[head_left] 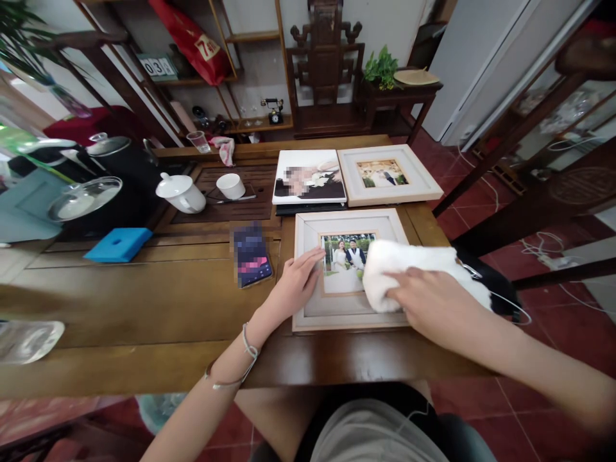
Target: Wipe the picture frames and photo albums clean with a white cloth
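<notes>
A white-framed photo (308, 224) lies flat on the wooden table (144, 301) in front of me. My left hand (296, 282) rests flat on the frame's left border, fingers stretched out and touching the picture's edge. My right hand (428, 301) presses down on a white fluffy cloth (409, 263) that covers the frame's right side. The fingers lie spread on the cloth.
Farther back lie a second framed photo (389, 173) and a frameless photo print (308, 176). A phone (251, 255) lies left of the frame. A white teapot (179, 192), a cup (231, 186), a blue pad (118, 244) and pot lids stand on the left.
</notes>
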{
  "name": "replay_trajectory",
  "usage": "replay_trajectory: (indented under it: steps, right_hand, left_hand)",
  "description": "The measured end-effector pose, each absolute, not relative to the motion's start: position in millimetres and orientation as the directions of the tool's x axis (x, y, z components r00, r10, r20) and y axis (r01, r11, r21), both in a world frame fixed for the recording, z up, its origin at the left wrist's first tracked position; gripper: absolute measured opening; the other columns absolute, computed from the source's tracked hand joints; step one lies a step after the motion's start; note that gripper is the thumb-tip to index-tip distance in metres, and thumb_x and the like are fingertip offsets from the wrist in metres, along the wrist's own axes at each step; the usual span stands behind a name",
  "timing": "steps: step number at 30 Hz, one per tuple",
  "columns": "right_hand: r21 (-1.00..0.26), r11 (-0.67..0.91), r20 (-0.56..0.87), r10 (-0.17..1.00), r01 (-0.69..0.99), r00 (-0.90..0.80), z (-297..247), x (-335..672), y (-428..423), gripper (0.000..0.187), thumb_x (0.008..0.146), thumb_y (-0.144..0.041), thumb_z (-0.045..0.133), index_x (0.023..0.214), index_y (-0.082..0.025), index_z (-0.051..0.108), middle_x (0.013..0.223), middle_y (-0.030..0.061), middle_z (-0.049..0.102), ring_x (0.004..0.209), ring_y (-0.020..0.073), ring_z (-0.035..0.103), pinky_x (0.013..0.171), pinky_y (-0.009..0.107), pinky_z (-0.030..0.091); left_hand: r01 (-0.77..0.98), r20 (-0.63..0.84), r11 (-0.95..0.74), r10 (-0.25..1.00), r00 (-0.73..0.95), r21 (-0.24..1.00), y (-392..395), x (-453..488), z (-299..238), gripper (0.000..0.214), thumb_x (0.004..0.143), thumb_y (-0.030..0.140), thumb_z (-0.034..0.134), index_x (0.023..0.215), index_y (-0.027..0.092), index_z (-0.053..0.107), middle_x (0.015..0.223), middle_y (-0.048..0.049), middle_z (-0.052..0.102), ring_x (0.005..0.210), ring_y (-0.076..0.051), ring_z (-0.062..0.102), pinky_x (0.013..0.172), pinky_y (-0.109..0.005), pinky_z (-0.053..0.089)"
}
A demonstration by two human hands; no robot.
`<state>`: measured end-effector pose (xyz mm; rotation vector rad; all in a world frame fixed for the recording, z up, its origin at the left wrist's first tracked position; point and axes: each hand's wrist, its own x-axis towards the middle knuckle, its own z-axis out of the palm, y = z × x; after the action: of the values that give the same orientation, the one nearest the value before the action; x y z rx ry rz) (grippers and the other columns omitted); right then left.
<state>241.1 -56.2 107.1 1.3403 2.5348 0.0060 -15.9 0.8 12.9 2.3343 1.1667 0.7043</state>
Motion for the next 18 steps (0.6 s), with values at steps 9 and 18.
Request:
replay_trajectory:
  steps: [9, 18]
  right_hand:
    - [-0.020, 0.716, 0.132, 0.694, 0.698, -0.708, 108.7, 217.4, 55.2, 0.040, 0.078, -0.003, 0.047, 0.110, -0.015, 0.069, 0.130, 0.0156, 0.063, 0.121, 0.0294, 0.056, 0.097, 0.045, 0.044]
    - [-0.252, 0.870, -0.014, 0.434, 0.423, -0.901, 90.8, 169.2, 92.9, 0.044, 0.076, -0.001, 0.042, 0.107, -0.017, 0.071, 0.116, 0.0090, 0.070, 0.121, 0.0241, 0.055, 0.102, 0.041, 0.038]
  left_hand:
    - [0.591, 0.242, -0.568, 0.806, 0.540, 0.573, 3.0, -16.4, 12.4, 0.039, 0.099, 0.017, 0.040, 0.136, 0.024, 0.049, 0.143, -0.0115, 0.054, 0.138, -0.024, 0.045, 0.106, -0.048, 0.042]
    - [0.630, 0.253, -0.577, 0.808, 0.532, 0.519, 3.8, -16.8, 9.9, 0.034, 0.098, 0.018, 0.043, 0.130, 0.021, 0.055, 0.129, -0.0126, 0.063, 0.125, -0.027, 0.056, 0.101, -0.047, 0.045]
